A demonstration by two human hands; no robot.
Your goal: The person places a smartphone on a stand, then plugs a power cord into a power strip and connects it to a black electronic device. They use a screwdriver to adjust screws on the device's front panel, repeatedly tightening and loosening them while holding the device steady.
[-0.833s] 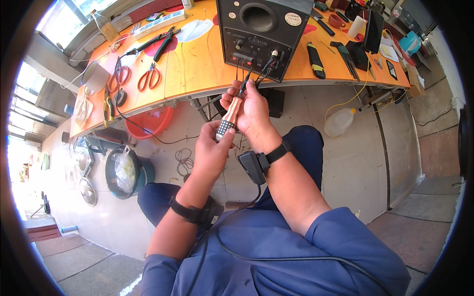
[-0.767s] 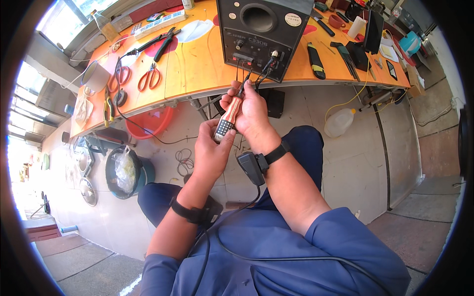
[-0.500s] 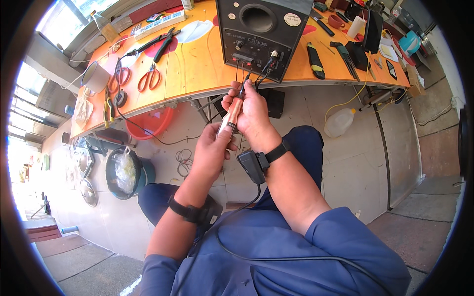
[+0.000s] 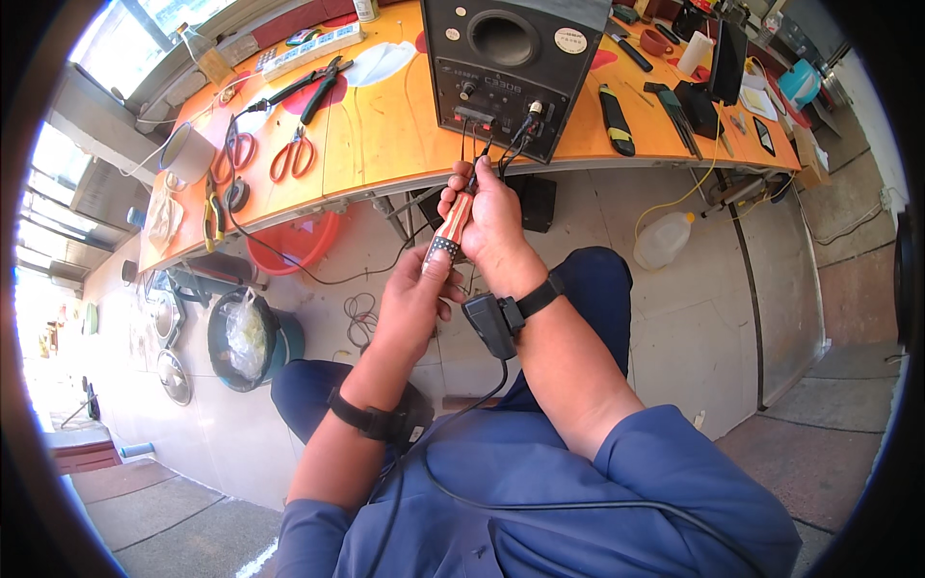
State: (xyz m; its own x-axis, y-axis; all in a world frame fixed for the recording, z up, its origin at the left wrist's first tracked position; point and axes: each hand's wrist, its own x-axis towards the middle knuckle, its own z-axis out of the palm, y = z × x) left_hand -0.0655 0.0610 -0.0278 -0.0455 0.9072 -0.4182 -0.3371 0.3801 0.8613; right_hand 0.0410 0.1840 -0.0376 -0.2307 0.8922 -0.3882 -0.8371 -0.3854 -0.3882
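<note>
Both hands on a slim striped tool below the orange wooden worktop (image 4: 385, 125)

The red-and-white striped cylindrical tool (image 4: 445, 234) slants toward one o'clock; left hand (image 4: 414, 299) pinches its lower end, right hand (image 4: 491, 226) wraps the upper part. It looks light, stiff, smooth; mid-barrel holds best. Black speaker box (image 4: 511, 67) at twelve.

screwdriver (image 4: 449, 229) tip hidden behind right hand (image 4: 496, 223), speaker box (image 4: 511, 58) top cut off
</note>
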